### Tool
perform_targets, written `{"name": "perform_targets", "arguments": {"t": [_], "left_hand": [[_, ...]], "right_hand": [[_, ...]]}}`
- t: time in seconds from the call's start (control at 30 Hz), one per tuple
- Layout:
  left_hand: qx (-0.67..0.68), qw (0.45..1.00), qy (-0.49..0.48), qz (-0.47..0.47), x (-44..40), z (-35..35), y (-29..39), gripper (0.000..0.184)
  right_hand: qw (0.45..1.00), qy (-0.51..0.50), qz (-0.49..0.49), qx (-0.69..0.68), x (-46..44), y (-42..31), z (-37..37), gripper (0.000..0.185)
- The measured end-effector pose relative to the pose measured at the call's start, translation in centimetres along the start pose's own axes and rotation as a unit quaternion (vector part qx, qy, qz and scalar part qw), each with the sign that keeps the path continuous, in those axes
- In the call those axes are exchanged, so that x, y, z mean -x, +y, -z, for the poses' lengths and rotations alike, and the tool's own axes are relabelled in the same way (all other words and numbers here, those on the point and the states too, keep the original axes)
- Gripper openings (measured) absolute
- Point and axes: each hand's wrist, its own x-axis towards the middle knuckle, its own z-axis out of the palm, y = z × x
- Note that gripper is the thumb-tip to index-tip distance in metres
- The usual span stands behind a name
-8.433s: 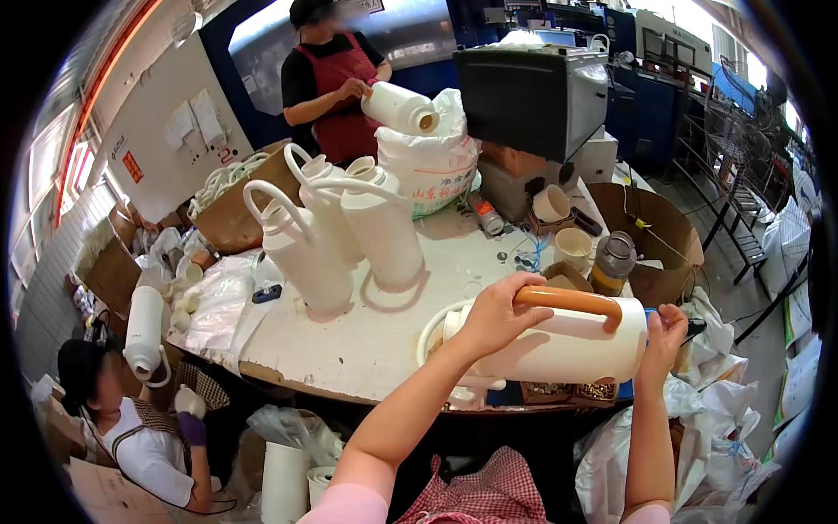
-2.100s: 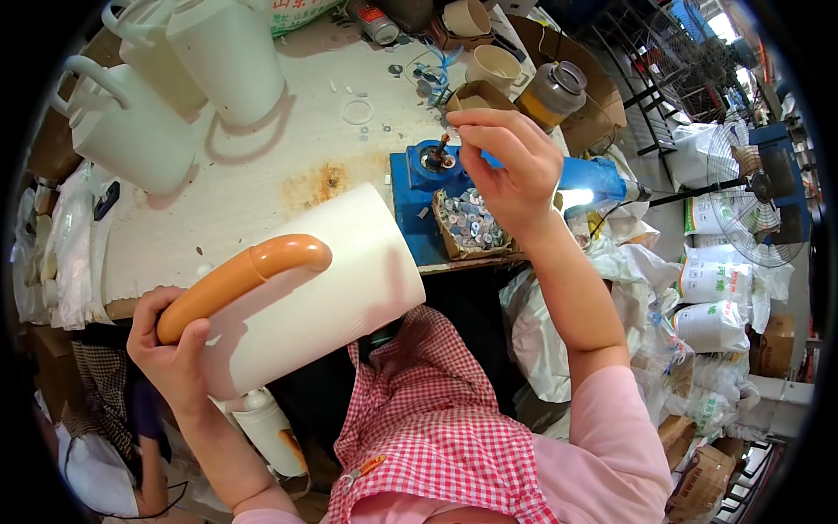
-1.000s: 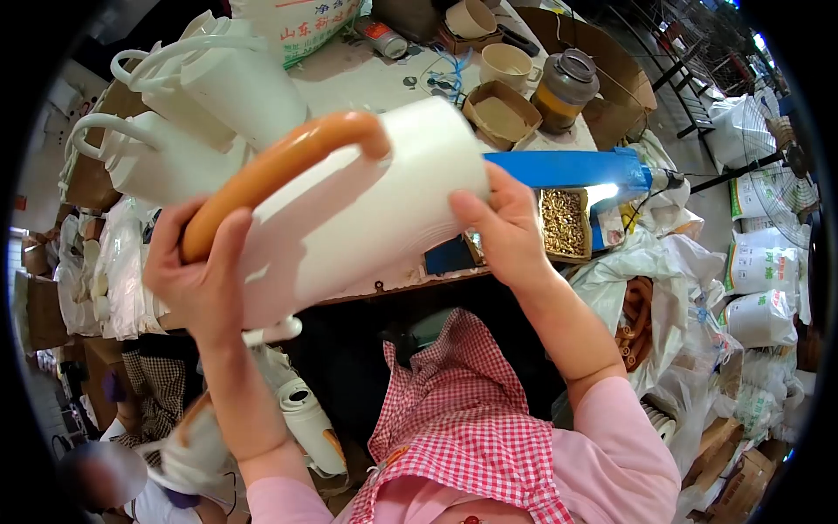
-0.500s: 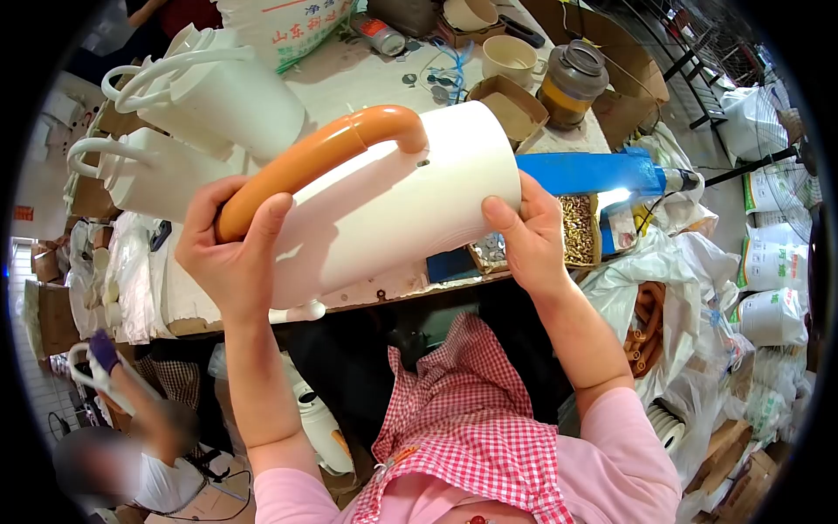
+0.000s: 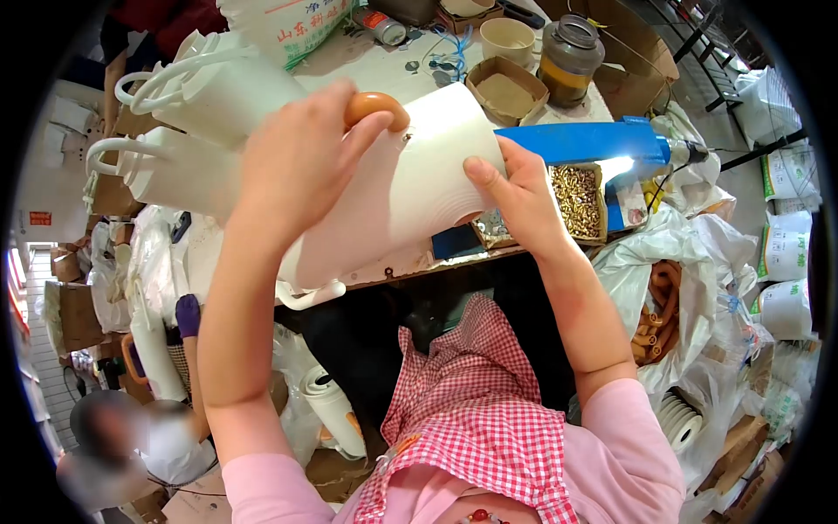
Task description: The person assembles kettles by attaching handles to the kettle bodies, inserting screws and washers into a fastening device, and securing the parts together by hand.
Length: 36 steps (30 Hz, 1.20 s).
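Observation:
A white jug body point(image 5: 428, 166) lies on its side in the air over the front edge of the table, with its base toward the right. My left hand point(image 5: 301, 157) is closed around the orange handle point(image 5: 375, 108) near its upper end, covering most of it. My right hand point(image 5: 519, 188) grips the base end of the jug body, thumb on top. A small dark spot shows beside the handle's end. Below the jug's left end a white curved handle point(image 5: 312, 297) sticks out. Behind my right hand is a blue device point(image 5: 585, 142) with a lit lamp.
White jugs point(image 5: 236, 96) stand at the back left. A box of brass-coloured pieces point(image 5: 578, 203), a cardboard tray point(image 5: 506, 90), a cup point(image 5: 507, 42) and a jar point(image 5: 571, 61) are on the right. Orange handles point(image 5: 661, 310) fill a bag at the right. A co-worker point(image 5: 166, 437) sits lower left.
My left hand has moved up along the orange handle, from its lower end to its upper end. My right hand stays on the jug's base. The co-worker's purple-gloved hand has moved right.

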Motion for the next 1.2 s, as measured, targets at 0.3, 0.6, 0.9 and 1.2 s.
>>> {"name": "perform_targets", "arguments": {"t": [0.3,0.6,0.9,1.2], "left_hand": [[0.178,0.974,-0.136,0.014,-1.5,1.2,1.5,0.029],[0.141,0.978,-0.150,-0.025,-1.5,1.1,2.1,0.029],[-0.019,0.986,-0.158,-0.057,-1.7,1.1,2.9,0.034],[-0.023,0.987,-0.149,-0.060,-1.5,1.0,3.3,0.035]], "right_hand": [[1.000,-0.014,-0.017,0.022,-0.5,-0.3,0.9,0.035],[1.000,-0.005,-0.020,-0.008,-0.8,0.5,0.8,0.035],[1.000,0.012,-0.023,0.015,-0.5,0.4,0.5,0.036],[0.999,0.018,-0.007,0.038,-0.4,0.6,0.4,0.034]]}}
